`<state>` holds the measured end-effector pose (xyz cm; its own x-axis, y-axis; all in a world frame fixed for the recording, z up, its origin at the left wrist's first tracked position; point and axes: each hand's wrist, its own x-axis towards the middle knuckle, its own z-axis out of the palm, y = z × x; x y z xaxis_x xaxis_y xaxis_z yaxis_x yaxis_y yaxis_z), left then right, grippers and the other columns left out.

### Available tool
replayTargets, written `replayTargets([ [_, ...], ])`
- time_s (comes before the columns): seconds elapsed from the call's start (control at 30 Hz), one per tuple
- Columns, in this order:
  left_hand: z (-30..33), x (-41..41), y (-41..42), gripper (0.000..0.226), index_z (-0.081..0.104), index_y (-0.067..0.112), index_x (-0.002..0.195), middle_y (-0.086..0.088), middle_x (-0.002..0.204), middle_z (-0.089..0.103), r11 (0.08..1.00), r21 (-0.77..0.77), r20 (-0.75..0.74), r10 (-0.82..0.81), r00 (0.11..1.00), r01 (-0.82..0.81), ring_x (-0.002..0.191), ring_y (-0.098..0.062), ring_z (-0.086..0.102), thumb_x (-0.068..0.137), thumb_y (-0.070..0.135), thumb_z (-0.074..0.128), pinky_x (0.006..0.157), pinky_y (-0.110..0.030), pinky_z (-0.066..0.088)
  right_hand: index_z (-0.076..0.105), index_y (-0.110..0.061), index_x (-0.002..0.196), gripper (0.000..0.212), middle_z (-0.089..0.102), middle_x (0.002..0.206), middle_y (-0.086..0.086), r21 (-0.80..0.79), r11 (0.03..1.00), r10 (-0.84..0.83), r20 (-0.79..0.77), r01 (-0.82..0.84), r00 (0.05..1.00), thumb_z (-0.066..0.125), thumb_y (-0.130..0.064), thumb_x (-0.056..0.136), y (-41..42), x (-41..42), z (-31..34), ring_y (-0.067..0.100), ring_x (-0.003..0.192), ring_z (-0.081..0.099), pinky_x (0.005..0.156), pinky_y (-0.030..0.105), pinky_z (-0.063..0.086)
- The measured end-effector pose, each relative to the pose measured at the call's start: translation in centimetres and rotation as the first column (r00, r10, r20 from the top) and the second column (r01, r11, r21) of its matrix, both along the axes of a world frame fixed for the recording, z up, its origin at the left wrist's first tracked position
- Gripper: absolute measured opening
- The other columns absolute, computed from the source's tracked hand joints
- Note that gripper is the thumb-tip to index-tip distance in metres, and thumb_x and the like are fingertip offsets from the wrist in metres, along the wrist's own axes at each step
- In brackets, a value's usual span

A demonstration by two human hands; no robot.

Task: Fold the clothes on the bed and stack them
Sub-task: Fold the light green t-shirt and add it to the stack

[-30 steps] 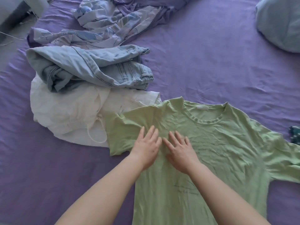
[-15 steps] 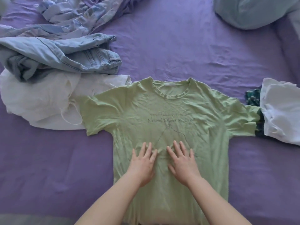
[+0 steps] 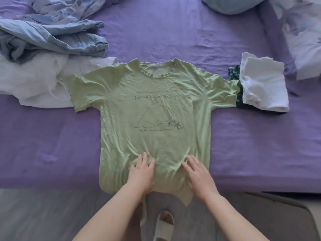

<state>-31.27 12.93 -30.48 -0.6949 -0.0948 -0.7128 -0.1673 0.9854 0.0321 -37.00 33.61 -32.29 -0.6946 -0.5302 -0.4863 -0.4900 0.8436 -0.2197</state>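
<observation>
A light green T-shirt (image 3: 156, 105) with a line drawing lies flat, front up, on the purple bed (image 3: 52, 136), its hem hanging over the near edge. My left hand (image 3: 141, 173) and my right hand (image 3: 198, 174) rest flat on its lower part, fingers spread, holding nothing. Crumpled blue jeans (image 3: 52, 39) lie at the back left on a white garment (image 3: 33, 80). At the right, a folded white garment (image 3: 264, 84) sits on a dark green patterned one (image 3: 234, 73), touching the shirt's right sleeve.
A pale blue patterned sheet (image 3: 57, 7) is bunched at the back left. A blue-grey pillow (image 3: 232, 4) lies at the back, and white bedding (image 3: 305, 32) at the far right. Below the bed edge are grey floor (image 3: 43, 214) and my slippered foot (image 3: 165, 226).
Both hands have slid down the shirt from chest to hem, smoothing it, and have moved apart. The view has shifted right and back, revealing the folded stack and the bed's edge.
</observation>
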Motion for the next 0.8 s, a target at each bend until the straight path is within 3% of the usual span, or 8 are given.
replayTargets([
  [0.07, 0.1, 0.0, 0.9, 0.065, 0.012, 0.020, 0.150, -0.016, 0.157, -0.007, 1.000, 0.026, -0.018, -0.001, 1.000, 0.002, 0.146, -0.032, -0.002, 0.094, 0.023, 0.045, 0.112, -0.047, 0.025, 0.037, -0.012, 0.143, 0.056, 0.028, 0.153, 0.012, -0.108, 0.971, -0.219, -0.066, 0.211, 0.973, 0.046, -0.001, 0.089, 0.7, 0.5, 0.4, 0.024, 0.142, 0.025, 0.110, 0.034, 0.028],
  [0.13, -0.1, -0.2, 1.5, 0.059, 0.023, 0.018, 0.146, -0.016, 0.157, 0.002, 0.998, 0.037, -0.069, -0.038, 0.997, 0.041, 0.145, -0.031, 0.004, 0.092, 0.015, 0.047, 0.108, -0.044, 0.030, 0.043, -0.013, 0.139, 0.048, 0.039, 0.145, 0.007, -0.132, 0.919, -0.387, -0.116, 0.372, 0.915, 0.044, -0.002, 0.092, 1.1, 0.4, 0.4, 0.024, 0.132, 0.036, 0.102, 0.032, 0.036],
  [0.23, -0.7, -1.0, 2.6, 0.043, 0.037, 0.015, 0.132, -0.015, 0.152, 0.015, 0.998, 0.036, -0.135, -0.047, 0.990, 0.053, 0.139, -0.031, 0.017, 0.091, 0.008, 0.046, 0.097, -0.040, 0.039, 0.050, -0.018, 0.127, 0.034, 0.048, 0.131, -0.003, -0.119, 0.897, -0.440, -0.158, 0.426, 0.884, 0.045, -0.011, 0.095, 1.2, -0.3, -0.2, 0.020, 0.115, 0.044, 0.092, 0.029, 0.038],
  [0.33, -1.4, -1.9, 3.4, 0.038, 0.040, 0.016, 0.119, -0.012, 0.137, 0.029, 0.998, -0.020, -0.193, -0.057, 0.980, 0.054, 0.122, -0.030, 0.033, 0.084, 0.003, 0.048, 0.082, -0.034, 0.040, 0.058, -0.016, 0.115, 0.025, 0.053, 0.117, 0.004, -0.191, 0.816, -0.572, -0.134, 0.546, 0.809, 0.048, -0.008, 0.093, 0.7, -1.0, -0.8, 0.025, 0.105, 0.051, 0.085, 0.033, 0.041],
  [0.43, -2.4, -2.9, 3.4, 0.037, 0.043, 0.017, 0.113, -0.011, 0.126, 0.039, 0.987, -0.073, -0.283, -0.159, 0.946, 0.144, 0.112, -0.030, 0.039, 0.080, 0.002, 0.048, 0.086, -0.034, 0.036, 0.054, -0.015, 0.120, 0.029, 0.052, 0.114, 0.009, -0.236, 0.734, -0.670, -0.093, 0.637, 0.737, 0.048, -0.006, 0.092, 0.0, -1.4, -1.4, 0.031, 0.100, 0.054, 0.084, 0.035, 0.041],
  [0.57, -2.0, -5.5, 3.9, 0.038, 0.045, 0.017, 0.121, -0.007, 0.132, 0.039, 0.965, -0.020, -0.384, -0.248, 0.889, 0.260, 0.124, -0.028, 0.036, 0.084, 0.007, 0.044, 0.098, -0.036, 0.034, 0.046, -0.011, 0.127, 0.038, 0.053, 0.115, 0.013, -0.328, 0.590, -0.774, 0.028, 0.738, 0.632, 0.049, -0.004, 0.090, 0.5, -1.7, -1.0, 0.034, 0.104, 0.053, 0.086, 0.038, 0.041],
  [0.8, 2.1, -14.1, 10.0, 0.042, 0.048, 0.021, 0.129, 0.000, 0.134, 0.042, 0.870, 0.037, -0.548, -0.393, 0.738, 0.491, 0.127, -0.023, 0.033, 0.090, 0.007, 0.044, 0.093, -0.036, 0.042, 0.048, -0.017, 0.120, 0.034, 0.058, 0.110, 0.002, -0.313, 0.497, -0.842, 0.050, 0.809, 0.537, 0.048, -0.008, 0.088, 4.0, -1.7, 1.2, 0.026, 0.103, 0.053, 0.075, 0.033, 0.037],
])
